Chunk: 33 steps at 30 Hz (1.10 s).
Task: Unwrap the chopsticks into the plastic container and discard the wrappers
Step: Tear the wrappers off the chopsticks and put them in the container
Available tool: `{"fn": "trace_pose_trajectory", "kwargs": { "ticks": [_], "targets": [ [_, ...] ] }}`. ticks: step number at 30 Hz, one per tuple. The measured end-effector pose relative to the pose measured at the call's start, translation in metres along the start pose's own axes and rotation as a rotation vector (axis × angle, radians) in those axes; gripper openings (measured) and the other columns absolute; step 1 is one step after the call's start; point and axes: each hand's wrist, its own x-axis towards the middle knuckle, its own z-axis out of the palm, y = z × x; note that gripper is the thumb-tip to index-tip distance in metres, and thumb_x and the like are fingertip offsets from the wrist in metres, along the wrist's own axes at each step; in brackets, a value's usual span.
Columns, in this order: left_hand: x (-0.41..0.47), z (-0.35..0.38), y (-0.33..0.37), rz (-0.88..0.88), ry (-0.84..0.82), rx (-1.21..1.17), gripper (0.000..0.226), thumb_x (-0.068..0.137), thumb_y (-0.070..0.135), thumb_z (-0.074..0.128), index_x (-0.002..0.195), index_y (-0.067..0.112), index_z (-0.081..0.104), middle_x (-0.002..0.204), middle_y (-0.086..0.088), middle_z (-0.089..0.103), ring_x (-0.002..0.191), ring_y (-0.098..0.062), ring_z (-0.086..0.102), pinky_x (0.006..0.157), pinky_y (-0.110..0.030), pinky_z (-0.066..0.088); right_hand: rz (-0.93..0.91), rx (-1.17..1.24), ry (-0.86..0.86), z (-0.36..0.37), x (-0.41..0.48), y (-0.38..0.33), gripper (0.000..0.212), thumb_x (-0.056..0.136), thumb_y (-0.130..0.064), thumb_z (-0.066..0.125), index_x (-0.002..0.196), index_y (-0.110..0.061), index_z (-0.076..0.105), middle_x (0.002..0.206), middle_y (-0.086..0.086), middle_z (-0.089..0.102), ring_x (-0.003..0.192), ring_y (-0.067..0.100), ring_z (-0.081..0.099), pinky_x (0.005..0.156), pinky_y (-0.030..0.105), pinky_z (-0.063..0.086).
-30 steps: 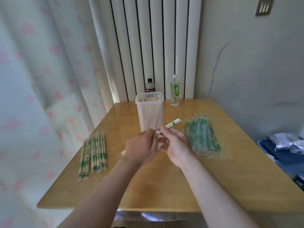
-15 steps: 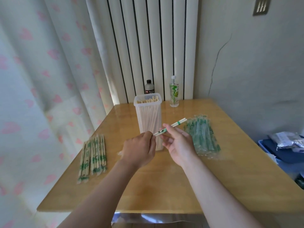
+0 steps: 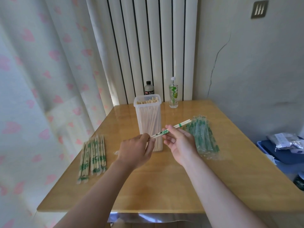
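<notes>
A wrapped pair of chopsticks (image 3: 181,124) with green print slants up to the right in front of the plastic container (image 3: 148,124). My left hand (image 3: 135,151) pinches its lower end, and my right hand (image 3: 178,143) pinches it near the middle. The tall clear container stands mid-table, filled with several bare chopsticks. More wrapped chopsticks (image 3: 93,156) lie in a row at the left of the table. A heap of empty clear wrappers (image 3: 203,137) with green print lies to the right of my right hand.
A wooden table (image 3: 164,186) carries everything. A dark bottle (image 3: 149,90) and a clear green-labelled bottle (image 3: 173,94) stand at the back by the radiator. A curtain hangs on the left. Blue items and a bag (image 3: 286,143) sit off the table's right edge.
Both hands have drawn slightly apart along the wrapped pair, and its far end has shifted a bit to the right. Other objects have not moved.
</notes>
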Motion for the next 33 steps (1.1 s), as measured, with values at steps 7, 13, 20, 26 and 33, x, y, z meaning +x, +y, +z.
{"fn": "trace_pose_trajectory", "kwargs": {
  "ticks": [7, 13, 20, 26, 33],
  "targets": [
    [-0.005, -0.005, -0.022, 0.013, -0.048, 0.028, 0.047, 0.101, 0.05, 0.033, 0.072, 0.021, 0.056, 0.056, 0.008, 0.052, 0.04, -0.019, 0.047, 0.038, -0.022, 0.036, -0.045, 0.109, 0.07, -0.019, 0.008, -0.023, 0.028, 0.099, -0.025, 0.064, 0.115, -0.003, 0.072, 0.098, 0.011, 0.076, 0.083, 0.02, 0.066, 0.073, 0.033, 0.053],
    [0.003, -0.028, -0.05, -0.312, -0.005, -0.093, 0.037, 0.1, 0.04, 0.047, 0.068, 0.021, 0.05, 0.054, 0.008, 0.049, 0.047, -0.017, 0.047, 0.047, -0.024, 0.035, -0.115, 0.18, 0.171, -0.043, 0.015, -0.042, 0.025, 0.101, -0.023, 0.062, 0.109, 0.0, 0.068, 0.105, 0.017, 0.072, 0.096, 0.029, 0.07, 0.075, 0.035, 0.059],
    [0.034, -0.052, -0.038, -0.734, 0.182, -0.582, 0.04, 0.1, 0.036, 0.045, 0.069, 0.011, 0.041, 0.061, 0.001, 0.041, 0.058, -0.017, 0.039, 0.059, -0.035, 0.036, -0.147, 0.074, 0.221, -0.043, 0.016, -0.04, 0.023, 0.1, -0.017, 0.065, 0.103, 0.005, 0.068, 0.109, 0.026, 0.07, 0.095, 0.034, 0.073, 0.073, 0.038, 0.062],
    [0.055, -0.054, -0.023, -0.791, 0.211, -0.806, 0.033, 0.101, 0.036, 0.042, 0.089, 0.014, 0.063, 0.076, 0.0, 0.059, 0.072, -0.019, 0.054, 0.07, -0.037, 0.044, -0.249, 0.004, 0.147, -0.003, 0.013, -0.063, 0.02, 0.099, -0.016, 0.066, 0.095, 0.003, 0.07, 0.088, 0.014, 0.073, 0.083, 0.028, 0.073, 0.073, 0.036, 0.062],
    [0.081, -0.057, -0.024, -0.892, 0.261, -1.019, 0.029, 0.096, 0.038, 0.042, 0.091, 0.021, 0.065, 0.065, -0.001, 0.052, 0.059, -0.018, 0.044, 0.061, -0.039, 0.036, -0.494, -0.119, 0.093, 0.065, 0.032, -0.117, 0.021, 0.1, -0.014, 0.066, 0.083, -0.002, 0.069, 0.076, 0.01, 0.069, 0.068, 0.024, 0.07, 0.064, 0.034, 0.062]
  ]
}}
